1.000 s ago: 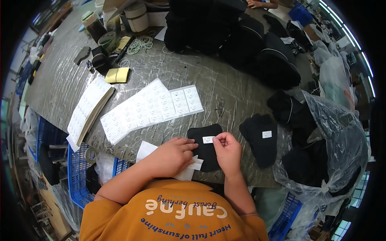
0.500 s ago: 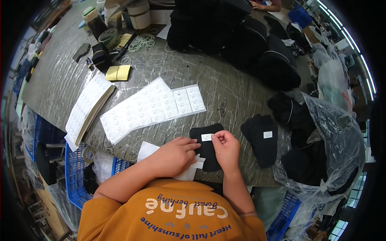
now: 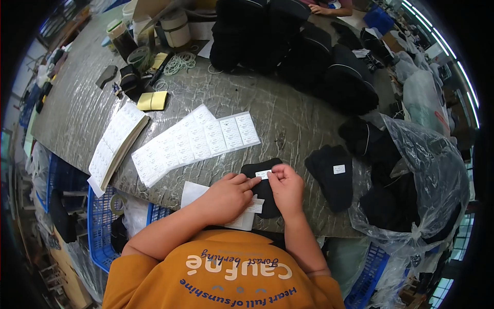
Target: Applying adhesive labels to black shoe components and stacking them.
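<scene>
Our right hand (image 3: 286,186) pinches a white label (image 3: 263,174), long axis left-to-right; our half-curled left hand (image 3: 229,198) hides any grip.

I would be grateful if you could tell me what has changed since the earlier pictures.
The left hand has extended a finger rightward, to the left end of the small white label on the black piece. The right hand remains at the label's right end; the label sheets lie as before.
</scene>
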Available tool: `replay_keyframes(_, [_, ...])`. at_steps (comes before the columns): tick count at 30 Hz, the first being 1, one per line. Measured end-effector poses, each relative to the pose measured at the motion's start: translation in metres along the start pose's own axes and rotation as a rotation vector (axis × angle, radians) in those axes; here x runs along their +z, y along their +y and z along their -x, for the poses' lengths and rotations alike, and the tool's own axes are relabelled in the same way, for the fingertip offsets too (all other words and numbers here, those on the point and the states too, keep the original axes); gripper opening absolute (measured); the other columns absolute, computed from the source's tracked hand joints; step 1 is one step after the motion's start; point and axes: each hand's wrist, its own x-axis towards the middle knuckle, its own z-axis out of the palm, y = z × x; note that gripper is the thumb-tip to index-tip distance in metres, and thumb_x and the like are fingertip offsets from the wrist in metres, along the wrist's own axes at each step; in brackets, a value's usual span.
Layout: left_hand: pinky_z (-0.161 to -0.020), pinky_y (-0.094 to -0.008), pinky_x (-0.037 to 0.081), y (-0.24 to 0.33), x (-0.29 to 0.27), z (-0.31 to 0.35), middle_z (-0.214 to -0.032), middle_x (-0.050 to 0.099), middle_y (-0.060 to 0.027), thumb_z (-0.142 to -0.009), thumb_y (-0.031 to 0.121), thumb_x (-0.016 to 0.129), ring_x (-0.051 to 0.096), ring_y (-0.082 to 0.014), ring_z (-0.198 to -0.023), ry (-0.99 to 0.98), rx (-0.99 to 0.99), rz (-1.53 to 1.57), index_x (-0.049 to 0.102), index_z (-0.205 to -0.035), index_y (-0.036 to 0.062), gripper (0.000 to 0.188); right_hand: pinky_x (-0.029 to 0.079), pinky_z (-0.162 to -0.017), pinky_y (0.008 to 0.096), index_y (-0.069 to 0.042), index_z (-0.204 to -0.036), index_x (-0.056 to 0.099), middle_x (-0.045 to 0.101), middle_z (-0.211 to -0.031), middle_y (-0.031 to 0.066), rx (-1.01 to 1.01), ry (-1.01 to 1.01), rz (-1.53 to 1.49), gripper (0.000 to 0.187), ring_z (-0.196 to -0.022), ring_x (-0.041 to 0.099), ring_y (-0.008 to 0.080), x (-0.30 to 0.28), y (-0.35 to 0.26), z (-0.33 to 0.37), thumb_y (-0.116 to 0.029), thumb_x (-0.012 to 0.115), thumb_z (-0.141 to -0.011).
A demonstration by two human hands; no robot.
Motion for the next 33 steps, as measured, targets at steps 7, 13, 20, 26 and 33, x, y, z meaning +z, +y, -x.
replay_keyframes(7, [-0.093, -0.0382, 0.042, 0.002, -0.003, -0.003, -0.133, 0.057, -0.0131, -0.084, 0.020, 0.061, 0.055, -0.0254, -0.104, -0.034, -0.014, -0.025, 0.065, -0.085, -0.0013, 0.022, 0.050, -0.060, 0.0383, -0.005, -0.108, 0.053, 0.066, -0.069, 0.0087, 0.058, 0.068, 0.146, 0.036, -0.063, 0.065, 0.0258, 0.001, -0.011, -0.001, -0.013, 0.073, -0.080])
replay_keyframes(13, [-0.090, -0.0372, 0.043, 0.000, -0.004, -0.005, -0.131, 0.058, -0.0120, -0.085, 0.021, 0.059, 0.055, -0.0247, -0.102, -0.037, -0.004, -0.041, 0.066, -0.082, -0.0003, 0.022, 0.050, -0.063, 0.0418, -0.005, -0.108, 0.053, 0.064, -0.069, 0.0098, 0.062, 0.065, 0.323, 0.038, -0.066, 0.064, 0.0313, 0.002, -0.018, -0.004, -0.013, 0.074, -0.077])
replay_keyframes(20, [-0.090, -0.0391, 0.044, -0.009, -0.004, -0.003, -0.130, 0.059, -0.0131, -0.084, 0.018, 0.062, 0.055, -0.0262, -0.102, -0.008, 0.007, 0.085, 0.065, -0.081, -0.0018, 0.021, 0.048, -0.072, 0.0413, -0.002, -0.091, 0.057, 0.059, -0.084, 0.0152, -0.148, 0.172, 0.391, 0.020, -0.082, 0.059, 0.0345, -0.001, -0.003, -0.006, -0.010, 0.072, -0.079])
replay_keyframes(26, [-0.097, -0.0446, 0.042, -0.019, -0.003, 0.001, -0.129, 0.059, -0.0163, -0.080, 0.013, 0.067, 0.051, -0.0335, -0.118, 0.076, 0.069, 0.269, 0.063, -0.079, -0.0038, 0.017, 0.045, -0.063, 0.0381, -0.002, -0.087, 0.055, 0.056, -0.076, 0.0151, -0.350, 0.289, 0.430, 0.018, -0.068, 0.057, 0.0265, -0.001, -0.001, 0.001, -0.007, 0.070, -0.080])
replay_keyframes(33, [-0.102, -0.0465, 0.040, -0.023, -0.007, 0.008, -0.129, 0.058, -0.0196, -0.081, 0.011, 0.068, 0.049, -0.0373, -0.124, 0.037, 0.088, 0.282, 0.059, -0.074, -0.0030, 0.018, 0.041, -0.056, 0.0288, -0.003, -0.089, 0.049, 0.047, -0.064, 0.0040, 0.037, 0.182, 0.000, 0.018, -0.060, 0.044, 0.0096, -0.048, -0.025, -0.011, -0.004, 0.066, -0.085])
